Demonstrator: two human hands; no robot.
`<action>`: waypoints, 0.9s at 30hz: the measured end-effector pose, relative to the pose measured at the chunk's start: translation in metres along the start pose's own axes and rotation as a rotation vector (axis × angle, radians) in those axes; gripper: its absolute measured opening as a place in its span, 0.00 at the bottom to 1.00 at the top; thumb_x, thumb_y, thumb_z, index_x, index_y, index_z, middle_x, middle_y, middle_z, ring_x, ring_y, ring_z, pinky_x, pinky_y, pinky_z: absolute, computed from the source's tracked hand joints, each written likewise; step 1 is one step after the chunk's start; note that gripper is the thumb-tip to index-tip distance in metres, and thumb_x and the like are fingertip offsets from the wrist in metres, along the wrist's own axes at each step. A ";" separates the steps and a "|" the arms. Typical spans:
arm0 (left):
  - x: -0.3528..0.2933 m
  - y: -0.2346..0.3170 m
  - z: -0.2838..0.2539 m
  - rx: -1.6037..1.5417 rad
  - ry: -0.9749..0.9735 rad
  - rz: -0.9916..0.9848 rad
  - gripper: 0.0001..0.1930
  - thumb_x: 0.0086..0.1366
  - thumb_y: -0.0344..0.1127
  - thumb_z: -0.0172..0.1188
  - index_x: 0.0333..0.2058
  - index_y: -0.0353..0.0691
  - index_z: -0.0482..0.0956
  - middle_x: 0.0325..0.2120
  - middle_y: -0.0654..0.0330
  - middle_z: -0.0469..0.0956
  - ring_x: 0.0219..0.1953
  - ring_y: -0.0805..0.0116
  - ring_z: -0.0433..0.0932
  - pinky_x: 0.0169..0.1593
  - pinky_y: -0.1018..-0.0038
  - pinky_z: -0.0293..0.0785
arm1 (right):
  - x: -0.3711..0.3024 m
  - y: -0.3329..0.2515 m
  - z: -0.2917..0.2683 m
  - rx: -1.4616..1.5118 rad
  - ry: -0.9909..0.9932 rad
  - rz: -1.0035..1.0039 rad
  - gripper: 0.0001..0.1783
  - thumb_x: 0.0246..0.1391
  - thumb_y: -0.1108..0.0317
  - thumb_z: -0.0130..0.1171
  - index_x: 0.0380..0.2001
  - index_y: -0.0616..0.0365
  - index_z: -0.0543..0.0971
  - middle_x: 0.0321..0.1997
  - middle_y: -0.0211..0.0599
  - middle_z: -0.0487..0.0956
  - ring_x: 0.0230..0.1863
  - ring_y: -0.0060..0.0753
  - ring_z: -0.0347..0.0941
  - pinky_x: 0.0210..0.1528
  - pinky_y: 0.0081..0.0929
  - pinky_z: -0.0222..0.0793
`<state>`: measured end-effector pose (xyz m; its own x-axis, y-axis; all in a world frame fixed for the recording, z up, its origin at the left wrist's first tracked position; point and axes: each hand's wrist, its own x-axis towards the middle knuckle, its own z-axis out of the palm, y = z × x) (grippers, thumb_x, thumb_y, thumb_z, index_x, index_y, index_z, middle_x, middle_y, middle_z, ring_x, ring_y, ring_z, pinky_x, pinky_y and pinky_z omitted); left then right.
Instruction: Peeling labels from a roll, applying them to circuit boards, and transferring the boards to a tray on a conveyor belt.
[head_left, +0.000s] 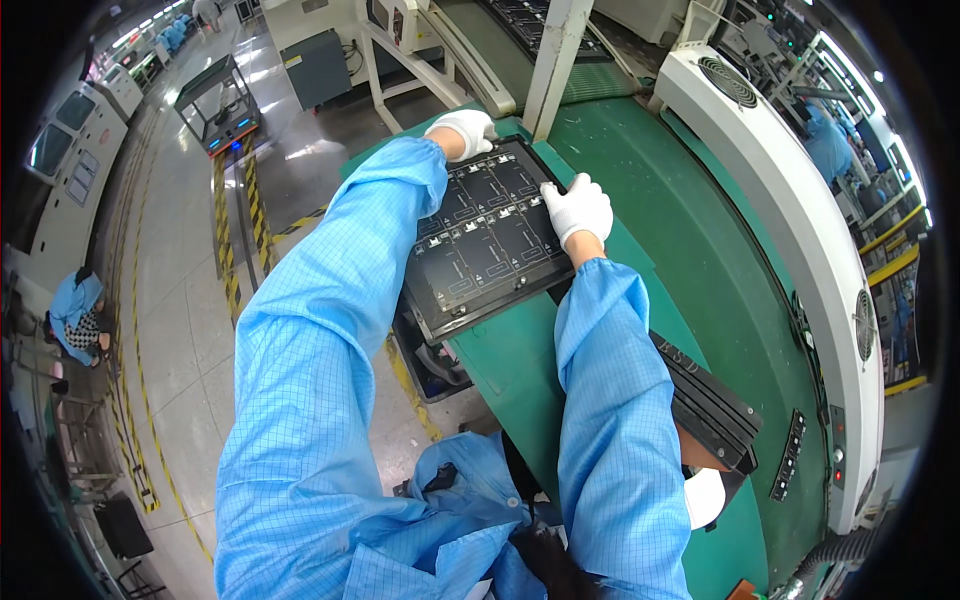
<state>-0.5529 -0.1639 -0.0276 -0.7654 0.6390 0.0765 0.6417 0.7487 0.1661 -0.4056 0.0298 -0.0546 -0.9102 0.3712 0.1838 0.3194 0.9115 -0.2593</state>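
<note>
A black rectangular carrier tray (pixel 433 322) lies tilted across the edge of the green work surface. Set in it is a dark circuit board panel (pixel 478 262) divided into several sections, with small light components along its rows. My left hand (pixel 464 131), in a white glove, is closed at the tray's far edge, its fingertips partly hidden. My right hand (pixel 579 208), also in a white glove, is closed on the tray's right edge, with the thumb toward the board and the other fingers partly out of sight.
A stack of black trays (pixel 708 402) stands by my right forearm. Beyond the green mat (pixel 690 240), a long white machine housing (pixel 790 200) with fans curves along the right. A white post (pixel 556 70) rises at the far edge. A black cart (pixel 216 105) stands on the floor; a person (pixel 75 312) crouches far left.
</note>
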 end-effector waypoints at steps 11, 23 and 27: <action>-0.045 0.001 -0.001 -0.184 0.165 -0.113 0.23 0.60 0.49 0.60 0.47 0.39 0.81 0.44 0.47 0.80 0.48 0.49 0.78 0.53 0.62 0.73 | -0.022 -0.016 -0.001 -0.142 0.236 -0.430 0.15 0.48 0.55 0.65 0.32 0.52 0.76 0.36 0.41 0.76 0.42 0.47 0.73 0.42 0.41 0.71; -0.172 0.015 0.017 -0.463 0.405 -0.222 0.22 0.62 0.46 0.60 0.49 0.37 0.78 0.47 0.49 0.77 0.52 0.51 0.75 0.57 0.65 0.70 | 0.027 0.009 0.015 0.289 -0.104 -0.239 0.25 0.45 0.51 0.68 0.36 0.65 0.80 0.35 0.53 0.82 0.43 0.53 0.78 0.47 0.38 0.73; -0.186 0.000 0.041 -0.581 0.736 -0.257 0.19 0.67 0.40 0.56 0.52 0.36 0.76 0.50 0.49 0.76 0.55 0.56 0.74 0.60 0.67 0.67 | 0.033 -0.030 -0.055 0.482 -0.055 -0.420 0.28 0.45 0.47 0.69 0.28 0.68 0.79 0.27 0.46 0.81 0.29 0.41 0.76 0.36 0.38 0.71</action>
<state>-0.4084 -0.2753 -0.0818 -0.8448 0.0502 0.5328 0.4776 0.5200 0.7082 -0.4306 0.0245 0.0109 -0.9482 -0.0212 0.3170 -0.2099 0.7907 -0.5751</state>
